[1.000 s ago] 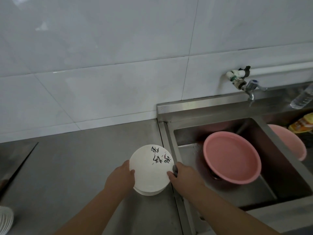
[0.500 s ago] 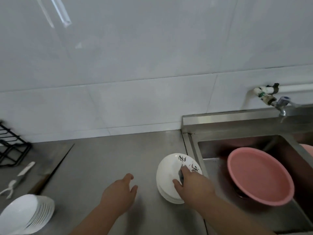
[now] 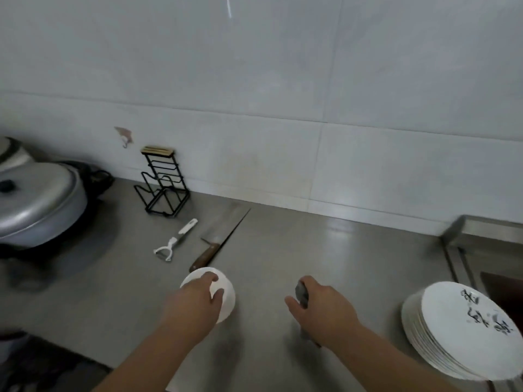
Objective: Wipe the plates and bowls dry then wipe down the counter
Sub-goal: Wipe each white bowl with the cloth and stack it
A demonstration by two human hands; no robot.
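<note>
Near the middle of the tabletop (image 3: 311, 250), the left hand (image 3: 192, 304) grips one white bowl (image 3: 226, 295); the right hand (image 3: 325, 309) clutches a dark cloth (image 3: 301, 295). One plate stack (image 3: 452, 332) sits right. One cleaver (image 3: 223, 236) and one peeler (image 3: 175, 240) lie beyond.

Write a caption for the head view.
Left hand grips white bowl; right hand holds grey cloth beside stacked plates.

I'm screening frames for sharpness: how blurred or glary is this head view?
Head view: soft throughout with motion blur, worst at the lower left edge; both hands, left and right, are smeared; mild glare on the counter; plates readable but fuzzy.
</note>
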